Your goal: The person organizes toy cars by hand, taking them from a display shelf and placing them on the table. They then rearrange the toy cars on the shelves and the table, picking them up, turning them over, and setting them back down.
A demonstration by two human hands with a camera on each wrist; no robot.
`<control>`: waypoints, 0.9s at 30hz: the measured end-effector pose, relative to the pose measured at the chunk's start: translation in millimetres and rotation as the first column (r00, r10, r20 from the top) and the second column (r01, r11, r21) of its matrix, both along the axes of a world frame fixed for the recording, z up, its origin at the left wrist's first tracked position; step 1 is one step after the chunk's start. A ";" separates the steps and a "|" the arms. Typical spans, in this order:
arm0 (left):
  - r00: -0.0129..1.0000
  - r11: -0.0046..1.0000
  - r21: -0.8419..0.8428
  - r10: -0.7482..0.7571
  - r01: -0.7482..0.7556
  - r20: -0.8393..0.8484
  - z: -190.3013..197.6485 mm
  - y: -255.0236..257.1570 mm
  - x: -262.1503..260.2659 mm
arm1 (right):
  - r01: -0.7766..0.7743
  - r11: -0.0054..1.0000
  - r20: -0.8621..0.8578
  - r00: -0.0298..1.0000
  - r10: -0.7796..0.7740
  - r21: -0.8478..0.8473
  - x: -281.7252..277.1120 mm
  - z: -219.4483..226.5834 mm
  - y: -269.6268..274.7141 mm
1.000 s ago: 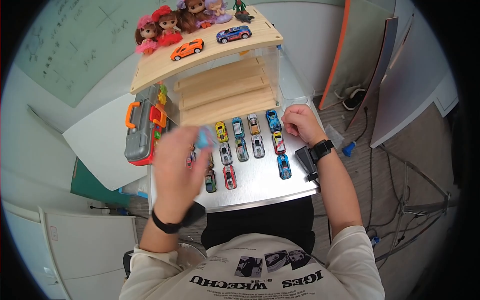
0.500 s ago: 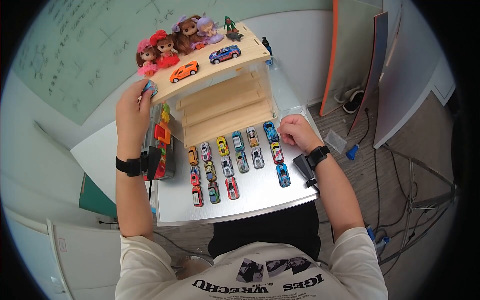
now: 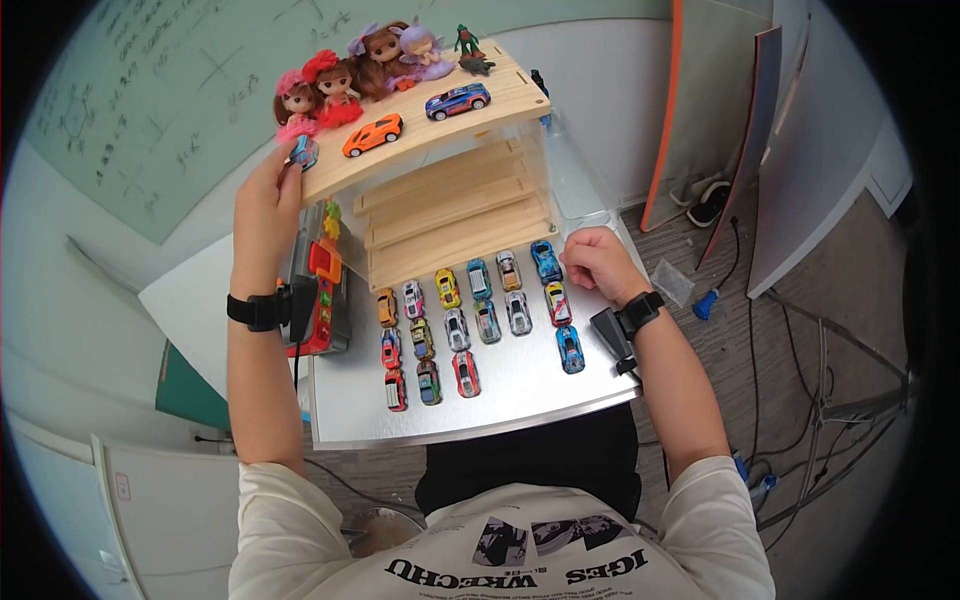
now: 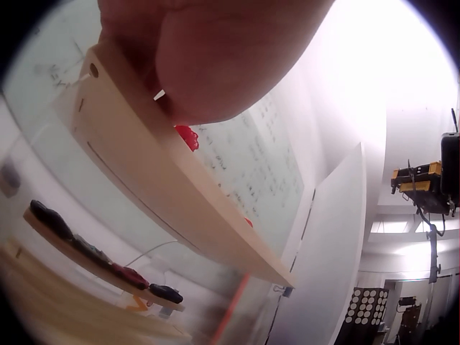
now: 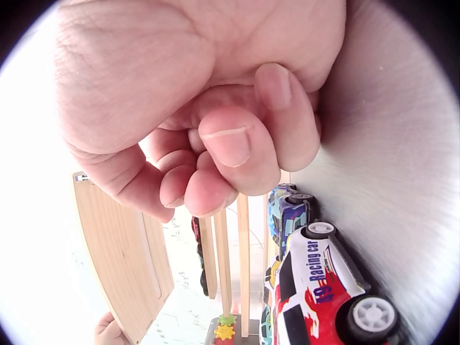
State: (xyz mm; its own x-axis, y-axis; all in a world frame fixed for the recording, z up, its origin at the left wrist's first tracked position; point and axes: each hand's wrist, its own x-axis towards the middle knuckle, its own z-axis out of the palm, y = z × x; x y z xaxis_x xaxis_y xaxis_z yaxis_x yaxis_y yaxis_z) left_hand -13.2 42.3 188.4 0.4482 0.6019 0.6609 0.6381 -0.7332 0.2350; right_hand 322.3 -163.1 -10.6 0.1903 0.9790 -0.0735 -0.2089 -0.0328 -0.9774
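The left hand (image 3: 268,215) pinches a small blue toy car (image 3: 304,152) at the left end of the wooden shelf unit's top board (image 3: 414,117). In the left wrist view, that hand (image 4: 215,57) covers the car beside the board's edge (image 4: 190,180). The right hand (image 3: 600,265) rests on the metal table with nothing in it, right beside a blue car (image 3: 546,261). Loosely curled fingers show on the right hand (image 5: 208,108) in the right wrist view, near a red and white car (image 5: 309,287). An orange car (image 3: 373,135) and a dark blue car (image 3: 458,101) stand on the top board.
Several dolls (image 3: 385,60) and a green figure (image 3: 466,42) line the top board's back. Several toy cars (image 3: 456,329) stand in columns on the metal table (image 3: 510,385). A grey and red toy case (image 3: 325,300) is at the left. Cars (image 4: 129,277) sit on an inner shelf.
From above the table's cars, the left hand has moved up and left to the top board's left end, carrying the blue car. The right hand has stayed resting beside the cars.
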 end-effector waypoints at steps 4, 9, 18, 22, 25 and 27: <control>1.000 0.994 -0.107 -0.008 0.009 0.005 3.7 -2.3 2.5 | 0.003 1.000 -0.008 1.000 -0.003 0.008 1.0 -1.1 0.7; 0.988 0.963 0.262 0.018 -0.059 0.155 -13.3 -29.9 -6.2 | -0.022 1.000 0.011 1.000 0.022 0.008 6.7 -6.6 2.1; 0.996 0.998 0.054 0.009 -0.014 0.092 -88.0 -156.0 -50.3 | -0.004 1.000 0.001 1.000 0.004 0.007 3.5 -6.5 1.7; 0.993 0.971 -0.208 0.122 -0.119 0.002 -138.0 -199.8 -64.6 | 0.017 1.000 0.000 1.000 -0.017 0.010 2.4 -6.2 2.2; 0.982 0.939 -0.288 0.181 -0.190 -0.057 -161.2 -217.8 -69.3 | 0.010 1.000 0.009 1.000 -0.010 0.012 2.2 -6.1 1.6; 0.973 0.927 -0.296 0.212 -0.230 -0.090 -171.8 -219.9 -73.8 | 0.003 1.000 -0.005 1.000 -0.003 0.022 3.3 -6.8 2.8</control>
